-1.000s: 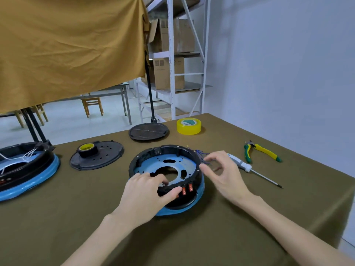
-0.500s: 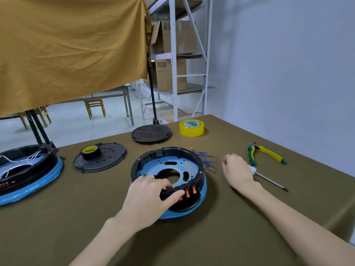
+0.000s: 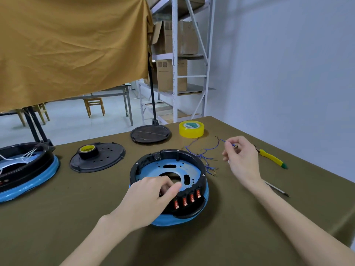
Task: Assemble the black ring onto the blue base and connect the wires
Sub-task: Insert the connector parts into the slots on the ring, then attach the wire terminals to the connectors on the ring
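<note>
The left hand (image 3: 151,198) covers the near-left rim of the black ring (image 3: 184,156); contact there cannot be confirmed. A second blue-based unit (image 3: 25,169) is cut off by the left edge. The right hand (image 3: 242,160) hides most of the pliers (image 3: 272,157) and the screwdriver (image 3: 276,188) handle. Terminals on the blue wires (image 3: 203,155) are too small to read.
</note>
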The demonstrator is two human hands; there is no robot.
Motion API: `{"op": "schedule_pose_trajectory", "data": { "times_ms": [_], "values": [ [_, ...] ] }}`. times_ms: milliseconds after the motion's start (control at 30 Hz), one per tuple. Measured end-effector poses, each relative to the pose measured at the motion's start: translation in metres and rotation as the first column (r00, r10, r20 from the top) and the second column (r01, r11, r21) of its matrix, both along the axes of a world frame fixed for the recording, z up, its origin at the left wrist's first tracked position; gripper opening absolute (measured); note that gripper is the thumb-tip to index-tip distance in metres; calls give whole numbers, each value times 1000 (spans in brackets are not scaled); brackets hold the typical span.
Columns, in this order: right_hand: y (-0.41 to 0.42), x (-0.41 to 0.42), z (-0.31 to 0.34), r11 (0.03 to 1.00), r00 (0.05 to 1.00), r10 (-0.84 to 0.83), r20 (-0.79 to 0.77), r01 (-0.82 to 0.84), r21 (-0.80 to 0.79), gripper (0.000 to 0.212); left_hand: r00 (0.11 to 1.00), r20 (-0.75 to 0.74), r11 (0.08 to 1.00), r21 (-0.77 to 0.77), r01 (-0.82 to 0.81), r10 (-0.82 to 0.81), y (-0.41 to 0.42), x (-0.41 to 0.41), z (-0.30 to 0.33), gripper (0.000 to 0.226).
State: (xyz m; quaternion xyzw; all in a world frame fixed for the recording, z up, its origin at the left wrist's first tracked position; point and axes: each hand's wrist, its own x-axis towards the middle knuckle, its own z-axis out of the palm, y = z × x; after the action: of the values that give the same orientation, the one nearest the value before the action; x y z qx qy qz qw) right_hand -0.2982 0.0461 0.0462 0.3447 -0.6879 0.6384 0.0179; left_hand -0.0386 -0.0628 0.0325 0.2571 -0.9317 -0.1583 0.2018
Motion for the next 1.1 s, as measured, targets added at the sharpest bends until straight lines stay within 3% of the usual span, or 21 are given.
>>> {"op": "schedule_pose_trajectory", "data": {
  "times_ms": [167,333,433,633,733,833,933,1100],
  "values": [
    [-6,17,10,978,983,151,102,-134,-162,12,985,-170,990,142,3,21,-6,2,4,17],
    [-10,19,9,980,969,184,163,-168,-106,11,990,-131,999,25,-43,46,-15,3,-1,15],
    [-9,21,4,972,945,229,234,-210,-102,12,975,-209,997,10,-79,79,-19,3,-4,12],
    [-3,29,-4,933,865,360,349,-337,-128,16,893,-380,950,279,-138,242,-33,3,-2,57],
    [0,32,-4,910,831,412,375,-399,-116,16,876,-422,892,452,-18,232,-35,0,6,66],
    [2,38,-6,895,809,437,393,-435,-98,16,850,-498,852,509,124,174,-33,-3,16,43],
    [6,40,-8,898,821,427,378,-435,-70,17,791,-581,879,460,128,189,-31,-6,19,17],
    [6,38,-9,908,855,382,350,-418,30,15,772,-590,866,488,107,238,-32,-5,22,15]
  ]
}}
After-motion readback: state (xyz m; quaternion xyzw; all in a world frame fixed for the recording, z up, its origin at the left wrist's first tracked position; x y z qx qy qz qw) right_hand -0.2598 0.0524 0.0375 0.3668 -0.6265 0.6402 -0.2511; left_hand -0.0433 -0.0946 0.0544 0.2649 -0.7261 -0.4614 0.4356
